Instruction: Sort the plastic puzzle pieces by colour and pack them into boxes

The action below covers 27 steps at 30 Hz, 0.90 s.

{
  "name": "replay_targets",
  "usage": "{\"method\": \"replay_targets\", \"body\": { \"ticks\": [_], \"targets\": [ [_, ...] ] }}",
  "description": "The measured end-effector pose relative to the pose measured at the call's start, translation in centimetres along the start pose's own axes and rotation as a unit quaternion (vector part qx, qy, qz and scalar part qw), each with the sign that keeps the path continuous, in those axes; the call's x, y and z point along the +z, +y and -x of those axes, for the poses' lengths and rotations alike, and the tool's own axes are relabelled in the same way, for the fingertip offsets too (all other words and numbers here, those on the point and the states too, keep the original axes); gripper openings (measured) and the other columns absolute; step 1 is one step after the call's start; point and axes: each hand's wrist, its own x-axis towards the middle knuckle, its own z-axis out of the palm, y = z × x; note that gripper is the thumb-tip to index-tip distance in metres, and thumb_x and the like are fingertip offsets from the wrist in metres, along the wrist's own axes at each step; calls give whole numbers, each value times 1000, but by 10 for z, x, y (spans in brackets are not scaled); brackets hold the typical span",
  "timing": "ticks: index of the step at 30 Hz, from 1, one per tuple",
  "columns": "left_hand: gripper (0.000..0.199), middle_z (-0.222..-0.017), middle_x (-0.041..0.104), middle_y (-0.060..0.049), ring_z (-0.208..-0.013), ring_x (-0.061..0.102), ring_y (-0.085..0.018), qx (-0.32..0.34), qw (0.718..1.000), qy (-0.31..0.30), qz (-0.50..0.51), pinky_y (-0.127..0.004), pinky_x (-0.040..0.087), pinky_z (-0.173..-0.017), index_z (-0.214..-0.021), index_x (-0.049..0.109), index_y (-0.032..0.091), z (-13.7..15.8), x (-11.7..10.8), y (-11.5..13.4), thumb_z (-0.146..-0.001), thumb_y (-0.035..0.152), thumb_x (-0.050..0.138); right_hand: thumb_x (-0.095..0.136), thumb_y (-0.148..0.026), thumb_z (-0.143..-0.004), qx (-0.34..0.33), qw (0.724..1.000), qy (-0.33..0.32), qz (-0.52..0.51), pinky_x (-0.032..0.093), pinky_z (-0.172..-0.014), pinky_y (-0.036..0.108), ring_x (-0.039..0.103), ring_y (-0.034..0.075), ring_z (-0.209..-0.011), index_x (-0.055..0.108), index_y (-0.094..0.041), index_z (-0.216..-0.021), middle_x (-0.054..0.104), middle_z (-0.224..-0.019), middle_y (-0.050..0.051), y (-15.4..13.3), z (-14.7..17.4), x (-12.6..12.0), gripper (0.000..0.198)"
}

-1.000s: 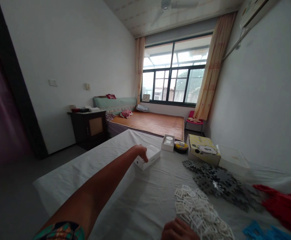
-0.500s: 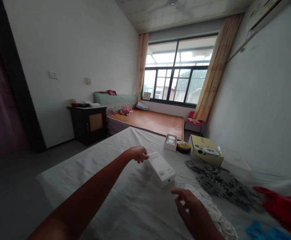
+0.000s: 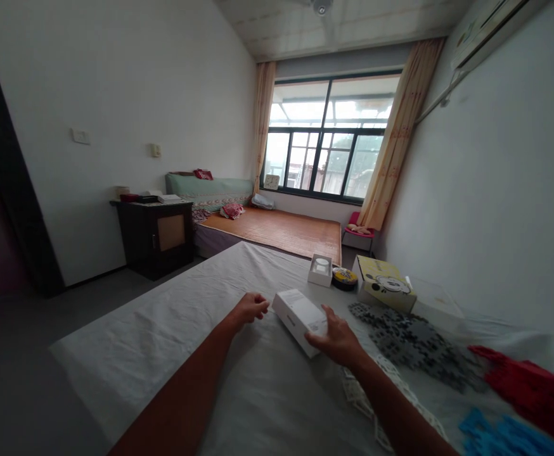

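A white cardboard box [image 3: 300,310] lies on the sheet in front of me, with small print on its top near one end. My right hand [image 3: 338,335] grips the near right end of it, thumb on the near side and fingers over the far side. Just left of the box is my left hand [image 3: 251,308], its fingers curled in and a small gap between it and the box. Nothing shows in those fingers. Below my right forearm lies a heap of white interlocking pieces [image 3: 355,392], partly covered by the arm.
Behind the box stand an open white box [image 3: 320,271] with a round white item, a round black and yellow tin [image 3: 344,278] and a yellow cartoon box [image 3: 385,283]. To the right lie grey-black pieces [image 3: 414,345], red pieces [image 3: 524,386] and blue pieces [image 3: 505,434].
My right hand has come up and left onto the end of the white box. My left hand has come off the box's far left corner. The view has turned slightly right.
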Motion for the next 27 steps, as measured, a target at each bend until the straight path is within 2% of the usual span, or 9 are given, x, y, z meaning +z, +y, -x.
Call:
{"method": "replay_targets", "body": {
  "ticks": [4, 8, 10, 13, 16, 19, 23, 25, 27],
  "targets": [
    [50, -114, 67, -8, -93, 66, -18, 7, 993, -94, 77, -22, 50, -65, -102, 64, 21, 16, -3, 11, -75, 62, 57, 59, -56, -74, 76, 982, -3, -170, 44, -90, 35, 59, 27, -109, 31, -12, -141, 58, -124, 18, 4, 6, 4, 85],
    [66, -130, 56, -12, -111, 59, -25, -2, 946, -231, 227, -31, 52, -82, -113, 60, 21, 31, 15, 26, -64, 65, 68, 52, -66, -74, 130, 927, -11, -352, 48, -83, 33, 62, 25, -105, 29, -12, -140, 56, -126, 20, -1, 14, 14, 89],
    [68, -130, 56, -14, -112, 58, -27, 1, 932, -246, 267, -34, 52, -83, -114, 59, 19, 37, 27, 33, -64, 64, 69, 54, -68, -72, 147, 887, -14, -438, 48, -82, 35, 63, 25, -102, 29, -13, -140, 57, -125, 20, -6, 19, 20, 91],
    [66, -125, 59, -14, -110, 58, -27, 22, 938, -228, 261, -36, 51, -82, -116, 57, 19, 41, 34, 45, -69, 63, 65, 65, -68, -62, 159, 842, -4, -515, 45, -90, 41, 58, 30, -111, 31, -14, -140, 55, -128, 20, -10, 25, 25, 100],
    [69, -125, 59, -12, -109, 57, -27, 66, 968, -166, 178, -35, 49, -83, -125, 51, 20, 36, 23, 61, -71, 61, 63, 65, -72, -59, 156, 828, 46, -537, 39, -99, 42, 41, 31, -130, 37, -16, -138, 42, -141, 19, -6, 32, 26, 101],
    [78, -121, 60, -14, -113, 53, -31, 139, 988, -67, -15, -39, 44, -91, -129, 50, 17, 28, 5, 81, -65, 58, 68, 51, -76, -68, 144, 820, 98, -546, 40, -100, 40, 33, 29, -135, 40, -19, -137, 37, -146, 14, 5, 38, 22, 89],
    [89, -121, 57, -16, -120, 45, -37, 200, 934, 50, -291, -43, 36, -100, -130, 51, 18, 23, -4, 100, -54, 58, 73, 47, -72, -73, 142, 824, 128, -534, 46, -94, 37, 41, 27, -129, 44, -19, -131, 41, -142, 13, 19, 40, 16, 78],
    [93, -123, 55, -17, -119, 45, -38, 189, 909, 56, -368, -45, 37, -97, -132, 51, 20, 24, -1, 104, -50, 59, 74, 48, -70, -74, 145, 824, 141, -529, 49, -89, 36, 46, 27, -125, 47, -19, -127, 45, -139, 13, 23, 38, 15, 74],
    [92, -122, 54, -17, -117, 47, -38, 183, 899, 42, -396, -46, 39, -95, -132, 51, 22, 28, 3, 108, -51, 59, 73, 49, -68, -73, 145, 823, 155, -526, 51, -84, 36, 50, 28, -120, 49, -18, -124, 48, -135, 14, 25, 36, 15, 71]
  ]
}}
